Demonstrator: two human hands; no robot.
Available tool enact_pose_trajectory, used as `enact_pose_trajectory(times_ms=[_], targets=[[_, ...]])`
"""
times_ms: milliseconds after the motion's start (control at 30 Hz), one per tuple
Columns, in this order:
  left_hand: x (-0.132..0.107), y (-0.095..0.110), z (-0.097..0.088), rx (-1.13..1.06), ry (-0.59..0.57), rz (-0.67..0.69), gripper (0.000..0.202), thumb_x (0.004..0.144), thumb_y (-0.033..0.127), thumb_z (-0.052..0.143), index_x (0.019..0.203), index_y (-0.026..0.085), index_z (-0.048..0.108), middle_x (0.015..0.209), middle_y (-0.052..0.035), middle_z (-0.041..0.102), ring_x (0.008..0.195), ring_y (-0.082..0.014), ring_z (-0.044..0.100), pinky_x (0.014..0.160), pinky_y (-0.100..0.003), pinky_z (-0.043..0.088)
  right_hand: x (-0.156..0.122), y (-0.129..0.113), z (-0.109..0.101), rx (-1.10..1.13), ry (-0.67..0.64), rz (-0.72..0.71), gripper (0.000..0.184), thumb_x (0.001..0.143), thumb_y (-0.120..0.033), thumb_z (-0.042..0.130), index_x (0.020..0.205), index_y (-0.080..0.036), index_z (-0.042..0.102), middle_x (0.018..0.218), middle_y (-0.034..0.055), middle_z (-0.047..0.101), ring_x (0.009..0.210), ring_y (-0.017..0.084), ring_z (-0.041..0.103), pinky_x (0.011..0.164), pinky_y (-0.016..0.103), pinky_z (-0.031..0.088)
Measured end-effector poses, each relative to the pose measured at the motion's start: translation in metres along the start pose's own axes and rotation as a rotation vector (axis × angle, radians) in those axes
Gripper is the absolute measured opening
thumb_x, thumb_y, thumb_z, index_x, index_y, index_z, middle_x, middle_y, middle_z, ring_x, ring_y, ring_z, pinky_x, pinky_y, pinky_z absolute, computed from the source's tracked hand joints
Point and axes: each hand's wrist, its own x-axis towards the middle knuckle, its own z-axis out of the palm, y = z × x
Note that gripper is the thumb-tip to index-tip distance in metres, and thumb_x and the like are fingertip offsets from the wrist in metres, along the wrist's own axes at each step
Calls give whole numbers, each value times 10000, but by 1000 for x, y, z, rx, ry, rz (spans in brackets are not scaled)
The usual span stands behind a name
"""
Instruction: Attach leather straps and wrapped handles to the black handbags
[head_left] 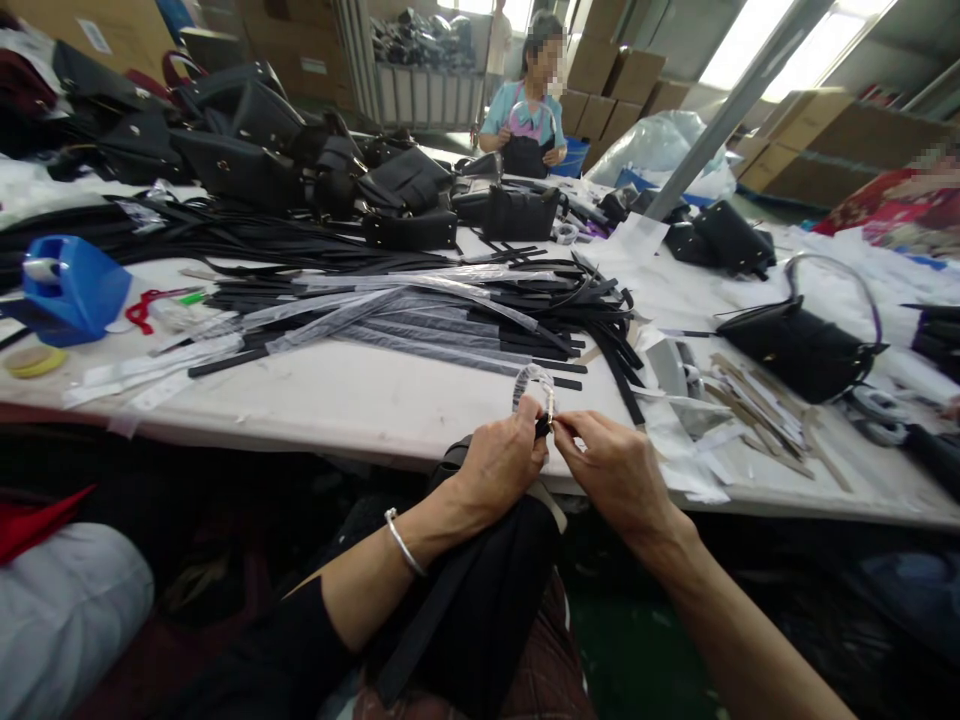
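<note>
Small black strap piece (541, 428) sits right between the two hands, at the near edge of the long white-covered bench (390, 400). Left hand (504, 455) is closed on it, fingers curled, thumb on top. Right hand (609, 462) meets it from the other side, thumb pinched to fingertips, no visible gap; exactly which part it has is too small to tell.

Looks: black at the grip, with narrow pale-gold hardware (551, 407) upright along its right side. A curved loop wrapped in clear, shiny plastic (533, 373) stands up just beyond the fingers. Finer detail is blurred.

Below the hands, dark fabric-like material (491, 600) covers the lap, a flat black band (431, 625) slanting down across it under the left forearm. Silver bangle (403, 543) on the left wrist.

Beyond the hands: a spread of flat black straps, many sleeved in clear plastic (442, 322), then a heap of black leather-look bags (240, 165). Well left of the left hand: angular blue plastic holder (71, 290), flat yellow ring (34, 361). Right of the right hand: thin brown strips (765, 415), with a black handbag with a raised, wrapped handle (802, 345) behind them. A co-worker in a light-blue top (527, 115) holds a dark bag across the bench.
</note>
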Motion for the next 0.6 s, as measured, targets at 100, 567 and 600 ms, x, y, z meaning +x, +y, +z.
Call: enact_pose_trajectory(times_ms=[100, 567, 600], targets=[[-1, 0, 1, -16, 3, 3, 186, 927, 244, 427, 1102, 184, 448, 890, -100, 698, 839, -273, 709, 733, -359, 531, 2, 0, 3, -49, 17, 29, 170, 877, -172, 512, 752, -174, 627, 709, 37, 665, 634, 139, 609, 578, 257, 372], [1, -12, 5, -75, 52, 3, 247, 892, 264, 498, 1124, 179, 492, 871, -82, 697, 813, -242, 690, 727, -324, 502, 4, 0, -2, -115, -43, -172, 171, 822, -157, 501, 660, -183, 550, 616, 16, 563, 564, 133, 502, 562, 283, 310], [1, -13, 5, -105, 55, 9, 233, 886, 264, 506, 1103, 180, 518, 874, -78, 698, 823, -234, 685, 741, -319, 496, 3, 0, -1, -106, -30, -160, 169, 818, -150, 500, 660, -184, 550, 614, 14, 564, 564, 131, 505, 563, 281, 312]])
